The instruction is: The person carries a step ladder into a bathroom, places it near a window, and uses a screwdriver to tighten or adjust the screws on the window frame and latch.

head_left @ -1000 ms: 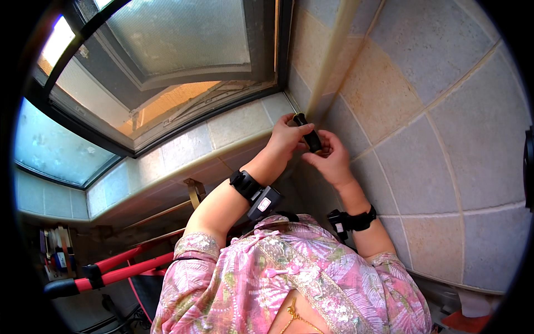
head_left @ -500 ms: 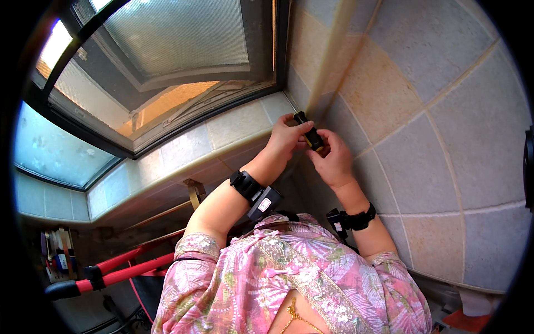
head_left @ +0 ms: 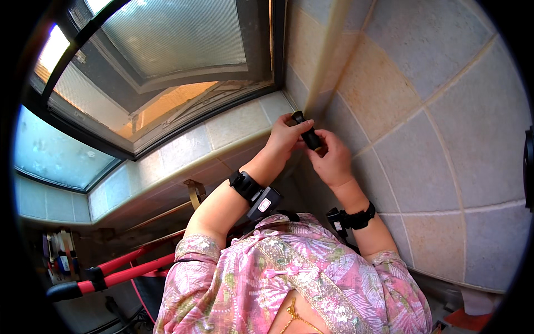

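Observation:
Near the corner of the window ledge, both my hands are on what looks like a screwdriver (head_left: 307,135) with a black handle. It leans, its upper end toward the window corner. My left hand (head_left: 286,135) pinches the upper part, thumb laid across it. The fingers of my right hand (head_left: 332,159) close round the lower end, where a small yellowish patch shows. A thin light line runs above the handle; I cannot tell whether it is the shaft or an edge in the corner.
A dark-framed window (head_left: 167,67) stands at the upper left above a tiled ledge (head_left: 183,146). A tiled wall (head_left: 400,161) rises on the right, with a pale vertical pipe (head_left: 325,61) in the corner. Red tubular bars (head_left: 130,271) and a brass-coloured bracket (head_left: 194,192) are at lower left.
The handle has turned slightly in my fingers; less of its yellow marking shows. Both hands keep nearly the same place.

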The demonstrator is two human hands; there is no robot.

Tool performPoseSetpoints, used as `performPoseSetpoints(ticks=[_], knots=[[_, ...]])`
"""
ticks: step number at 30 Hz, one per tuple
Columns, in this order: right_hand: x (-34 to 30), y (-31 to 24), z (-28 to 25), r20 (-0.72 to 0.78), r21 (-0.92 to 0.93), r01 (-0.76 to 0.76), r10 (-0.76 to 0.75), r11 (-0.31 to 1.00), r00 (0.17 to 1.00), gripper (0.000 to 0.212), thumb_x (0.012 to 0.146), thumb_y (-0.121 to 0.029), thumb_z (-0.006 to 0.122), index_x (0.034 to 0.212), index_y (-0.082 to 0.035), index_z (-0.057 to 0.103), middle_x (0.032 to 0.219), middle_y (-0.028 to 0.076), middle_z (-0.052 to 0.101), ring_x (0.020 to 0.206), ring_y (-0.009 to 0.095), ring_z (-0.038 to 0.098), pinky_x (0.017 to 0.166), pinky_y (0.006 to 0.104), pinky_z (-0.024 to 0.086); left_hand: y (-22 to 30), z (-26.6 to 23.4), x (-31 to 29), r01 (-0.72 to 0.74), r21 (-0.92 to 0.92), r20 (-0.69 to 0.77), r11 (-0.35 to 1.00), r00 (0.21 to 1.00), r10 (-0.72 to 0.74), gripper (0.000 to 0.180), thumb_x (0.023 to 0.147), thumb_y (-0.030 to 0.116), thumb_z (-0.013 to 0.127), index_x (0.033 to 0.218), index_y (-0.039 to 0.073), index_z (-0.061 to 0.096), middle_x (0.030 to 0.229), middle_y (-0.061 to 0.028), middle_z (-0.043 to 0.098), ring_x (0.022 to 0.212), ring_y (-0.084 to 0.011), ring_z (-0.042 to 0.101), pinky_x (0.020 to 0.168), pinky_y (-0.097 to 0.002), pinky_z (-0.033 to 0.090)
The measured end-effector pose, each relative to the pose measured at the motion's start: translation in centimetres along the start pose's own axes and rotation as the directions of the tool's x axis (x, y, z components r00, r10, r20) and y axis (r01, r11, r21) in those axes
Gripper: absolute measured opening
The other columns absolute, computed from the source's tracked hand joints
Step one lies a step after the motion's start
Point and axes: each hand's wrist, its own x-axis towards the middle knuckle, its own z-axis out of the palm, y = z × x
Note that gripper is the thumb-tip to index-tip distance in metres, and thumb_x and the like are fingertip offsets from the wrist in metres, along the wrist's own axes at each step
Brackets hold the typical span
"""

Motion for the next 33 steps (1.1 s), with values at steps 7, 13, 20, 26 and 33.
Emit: performPoseSetpoints(ticks=[7,13,20,26,33], knots=[[1.0,0.4,-1.6,0.63,0.636,-0.731,0.381,0.246,0.677,0.033,0.082,-0.019,0.056,0.109,-0.001,0.047,0.084,0.007,0.057,0.068,0.011,0.056,0.05,0.0239,0.049,-1.1,-1.0,0.7,-0.046,-0.091,0.051,0.995,0.997,0.051,0.071,0.073,0.011,0.064,0.128,0.001,0.021,0.092,-0.0154,0.056,0.073,-0.0181,0.057,0.055,-0.0255,0.047],[0.2,1.9,1.0,0.035,0.508,-0.136,0.138,0.85,0.99,0.034,0.078,-0.015,0.061,0.106,-0.001,0.048,0.085,0.007,0.058,0.071,0.012,0.057,0.057,0.0231,0.047,-0.8,-0.4,0.5,-0.012,0.017,-0.005,1.0,1.0,0.012,0.068,0.073,0.011,0.064,0.127,0.001,0.025,0.09,-0.0131,0.055,0.075,-0.0184,0.057,0.055,-0.0255,0.046],[0.4,1.4,0.3,0.211,0.701,-0.413,0.384,0.581,0.899,0.036,0.078,-0.015,0.062,0.107,-0.001,0.047,0.084,0.007,0.057,0.07,0.013,0.058,0.055,0.0242,0.048,-0.6,-0.1,0.2,-0.041,-0.081,-0.041,0.996,0.998,0.038,0.061,0.074,0.01,0.063,0.124,0.001,0.029,0.09,-0.0122,0.055,0.067,-0.0178,0.056,0.055,-0.0262,0.047],[0.6,1.4,0.1,0.403,0.67,-0.527,0.339,0.523,0.85,0.032,0.079,-0.01,0.059,0.108,-0.002,0.048,0.082,0.005,0.058,0.064,0.01,0.056,0.055,0.0232,0.048,-1.0,-0.5,0.6,-0.033,-0.09,0.079,0.995,0.996,0.04,0.061,0.074,0.013,0.064,0.123,0.002,0.029,0.093,-0.0128,0.054,0.069,-0.0185,0.057,0.055,-0.0272,0.047],[0.1,1.2,1.1,0.024,0.199,-0.013,0.009,0.98,1.0,0.042,0.075,-0.011,0.064,0.112,-0.003,0.046,0.084,0.005,0.057,0.068,0.01,0.056,0.06,0.0213,0.048,-0.4,0.1,0.2,-0.034,0.042,-0.09,0.999,0.995,0.038,0.073,0.067,0.015,0.07,0.125,0.001,0.027,0.094,-0.0148,0.053,0.071,-0.0194,0.057,0.056,-0.0286,0.048]])
